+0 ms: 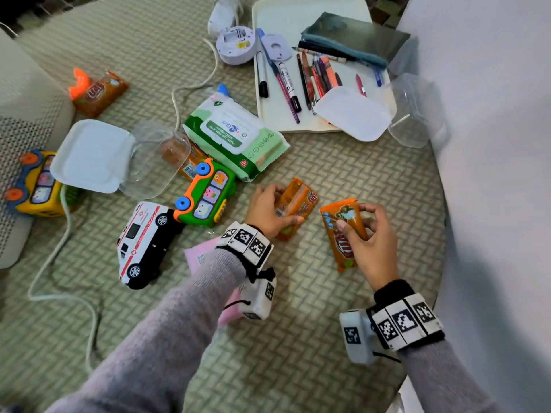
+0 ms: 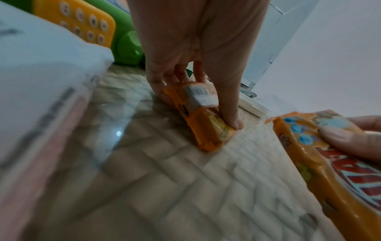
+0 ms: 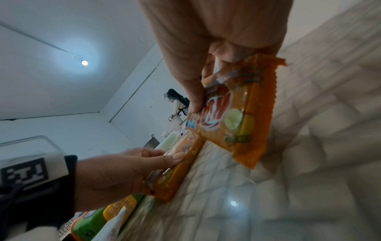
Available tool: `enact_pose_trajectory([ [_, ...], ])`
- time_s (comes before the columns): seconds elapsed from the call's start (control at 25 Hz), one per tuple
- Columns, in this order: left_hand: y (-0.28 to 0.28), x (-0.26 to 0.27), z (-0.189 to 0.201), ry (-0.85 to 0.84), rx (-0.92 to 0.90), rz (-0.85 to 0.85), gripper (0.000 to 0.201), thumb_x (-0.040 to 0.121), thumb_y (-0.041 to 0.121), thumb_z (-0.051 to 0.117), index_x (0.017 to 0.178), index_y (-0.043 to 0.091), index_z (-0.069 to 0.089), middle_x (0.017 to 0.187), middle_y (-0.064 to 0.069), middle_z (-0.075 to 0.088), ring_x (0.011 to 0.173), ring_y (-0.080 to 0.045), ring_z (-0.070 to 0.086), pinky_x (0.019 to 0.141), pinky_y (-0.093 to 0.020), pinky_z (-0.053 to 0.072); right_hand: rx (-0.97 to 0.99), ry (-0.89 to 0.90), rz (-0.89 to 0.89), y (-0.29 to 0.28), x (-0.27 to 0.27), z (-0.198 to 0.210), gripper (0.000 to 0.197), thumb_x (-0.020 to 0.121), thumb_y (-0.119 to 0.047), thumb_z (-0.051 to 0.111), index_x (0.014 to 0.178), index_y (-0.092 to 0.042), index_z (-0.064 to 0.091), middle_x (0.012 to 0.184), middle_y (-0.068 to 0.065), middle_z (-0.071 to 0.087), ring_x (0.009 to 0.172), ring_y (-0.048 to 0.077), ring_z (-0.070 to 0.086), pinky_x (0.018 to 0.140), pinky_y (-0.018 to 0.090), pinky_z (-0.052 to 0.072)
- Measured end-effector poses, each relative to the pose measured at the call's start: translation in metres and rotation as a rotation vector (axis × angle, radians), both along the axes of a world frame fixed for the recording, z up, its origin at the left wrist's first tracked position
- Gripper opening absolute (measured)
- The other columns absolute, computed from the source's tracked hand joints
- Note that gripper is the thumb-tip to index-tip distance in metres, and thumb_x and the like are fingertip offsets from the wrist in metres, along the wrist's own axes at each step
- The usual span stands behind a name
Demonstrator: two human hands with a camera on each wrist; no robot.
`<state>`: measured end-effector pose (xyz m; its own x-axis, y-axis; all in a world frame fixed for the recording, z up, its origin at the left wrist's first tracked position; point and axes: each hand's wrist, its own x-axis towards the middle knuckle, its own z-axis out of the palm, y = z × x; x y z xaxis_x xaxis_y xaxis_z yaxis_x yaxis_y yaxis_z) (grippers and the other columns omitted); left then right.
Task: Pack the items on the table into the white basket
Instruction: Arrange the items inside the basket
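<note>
Currently pickup step: left hand (image 1: pixel 266 208) grips orange snack packet (image 1: pixel 299 204); right hand (image 1: pixel 372 239) pinches second packet (image 1: pixel 343 234). Next, probably: carry both to white basket (image 1: pixel 18 120).

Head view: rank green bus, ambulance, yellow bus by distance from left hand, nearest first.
From the left hand:
1. Green bus, just to its left.
2. Ambulance, further left and nearer the person.
3. Yellow bus, far left, beside the white basket.
</note>
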<state>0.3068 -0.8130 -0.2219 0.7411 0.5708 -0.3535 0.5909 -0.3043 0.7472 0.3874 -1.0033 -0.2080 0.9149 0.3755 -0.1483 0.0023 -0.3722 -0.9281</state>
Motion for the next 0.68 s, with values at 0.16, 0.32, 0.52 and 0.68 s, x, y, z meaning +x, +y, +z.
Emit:
enact_pose_trajectory([
  [0.16,-0.019,-0.016,0.013,-0.03,-0.016,-0.033,0.054,0.074,0.018,0.079,0.113,0.023,0.041,0.092,0.005,0.062,0.086,-0.021,0.064,0.078,-0.034,0.05,0.018,-0.007,-0.019,-0.006,-0.01,0.009,0.032,0.081,-0.017,0.075,0.104,-0.023,0.053,0.08,0.008,0.07,0.069,0.019,0.069,0.064,0.034,0.058],
  [0.32,-0.036,-0.046,0.021,-0.104,-0.138,0.058,0.055,0.073,0.022,0.079,0.109,0.03,0.04,0.088,0.002,0.063,0.082,-0.023,0.064,0.079,-0.038,0.052,0.043,0.035,0.0,-0.014,-0.023,0.011,0.029,0.082,-0.018,0.074,0.102,-0.026,0.054,0.077,0.009,0.071,0.068,0.02,0.07,0.065,0.038,0.059],
  [0.52,-0.061,-0.097,0.035,-0.252,-0.429,0.262,0.054,0.073,0.01,0.08,0.102,0.031,0.04,0.108,-0.017,0.064,0.096,-0.03,0.066,0.082,-0.048,0.055,0.086,0.11,0.023,-0.022,-0.051,0.013,0.029,0.081,-0.02,0.074,0.104,-0.025,0.056,0.084,0.009,0.071,0.075,0.022,0.071,0.068,0.04,0.059],
  [0.68,-0.074,-0.137,0.043,-0.293,-0.553,0.377,0.052,0.071,0.01,0.082,0.103,0.025,0.045,0.108,-0.019,0.066,0.083,-0.022,0.067,0.067,-0.037,0.058,0.096,0.15,0.004,-0.027,-0.084,0.015,0.031,0.08,-0.019,0.075,0.105,-0.021,0.057,0.083,0.008,0.072,0.071,0.017,0.07,0.062,0.03,0.058],
])
